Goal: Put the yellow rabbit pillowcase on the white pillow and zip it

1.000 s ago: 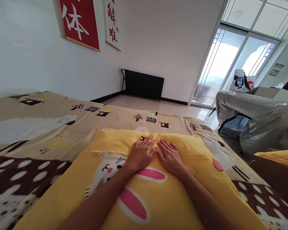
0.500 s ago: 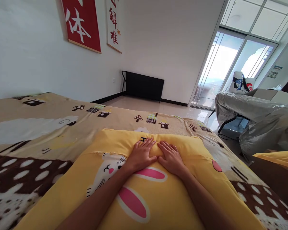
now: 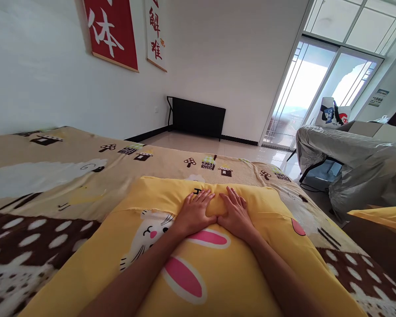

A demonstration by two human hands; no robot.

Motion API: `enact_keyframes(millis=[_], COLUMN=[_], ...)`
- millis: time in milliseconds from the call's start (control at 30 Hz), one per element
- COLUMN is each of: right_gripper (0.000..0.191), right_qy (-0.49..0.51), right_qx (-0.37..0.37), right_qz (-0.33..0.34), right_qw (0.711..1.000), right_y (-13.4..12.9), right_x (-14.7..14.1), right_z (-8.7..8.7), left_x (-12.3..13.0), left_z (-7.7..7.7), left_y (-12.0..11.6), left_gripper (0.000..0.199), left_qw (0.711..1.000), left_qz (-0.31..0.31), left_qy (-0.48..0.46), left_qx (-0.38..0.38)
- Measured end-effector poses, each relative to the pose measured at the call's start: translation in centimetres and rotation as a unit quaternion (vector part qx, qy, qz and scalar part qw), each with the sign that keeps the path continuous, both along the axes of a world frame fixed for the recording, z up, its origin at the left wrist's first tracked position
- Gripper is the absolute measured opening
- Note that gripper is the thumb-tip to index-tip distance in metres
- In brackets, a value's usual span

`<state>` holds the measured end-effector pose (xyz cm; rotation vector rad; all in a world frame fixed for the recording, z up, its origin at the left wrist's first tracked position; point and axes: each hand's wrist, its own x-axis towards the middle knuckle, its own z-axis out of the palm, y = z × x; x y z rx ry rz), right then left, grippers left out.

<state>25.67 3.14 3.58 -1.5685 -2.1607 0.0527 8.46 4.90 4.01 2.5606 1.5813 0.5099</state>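
Note:
A yellow cloth (image 3: 237, 277) with a white rabbit face and pink ears lies over the patterned blanket (image 3: 165, 163). Near its far folded edge, my left hand (image 3: 194, 212) rests palm down on the fabric, beside a black printed letter, fingers extended. To the right of it, my right hand (image 3: 235, 212) is also on the cloth, its fingers stretched forward. The two thumbs meet or nearly meet between the hands. Neither hand visibly grips the fabric.
At the right are a grey plastic-covered piece of furniture (image 3: 343, 143) and another yellow cloth (image 3: 383, 216). A folded black table (image 3: 198, 118) leans by the far wall. Red and white scrolls hang at the left; a glass door (image 3: 293, 97) stands behind.
My right hand's fingers have shifted slightly forward and its thumb now stands further from the fingers. My left hand stays nearly in place on the cloth.

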Motion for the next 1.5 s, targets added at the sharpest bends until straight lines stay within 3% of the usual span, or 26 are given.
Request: enact_keyframes(millis=[467,1033,1500], right_gripper=[0.079,0.071,0.074], right_qy=[0.005,0.016,-0.006], right_qx=[0.024,0.04,0.044], right_qz=[-0.023,-0.031,-0.024], right_qw=[0.999,0.999,0.999], right_y=[-0.1,-0.1,0.0], right_x=[0.1,0.0,-0.1], right_z=[0.0,-0.5,-1.1], left_x=[0.1,0.3,0.1], left_z=[0.2,0.4,-0.1], left_y=[-0.1,-0.5,-0.2], left_gripper=[0.071,0.068,0.071], left_qw=[1.0,1.0,1.0], left_qz=[0.004,0.008,0.009], left_qy=[0.011,-0.005,0.009], left_qx=[-0.007,0.004,-0.006])
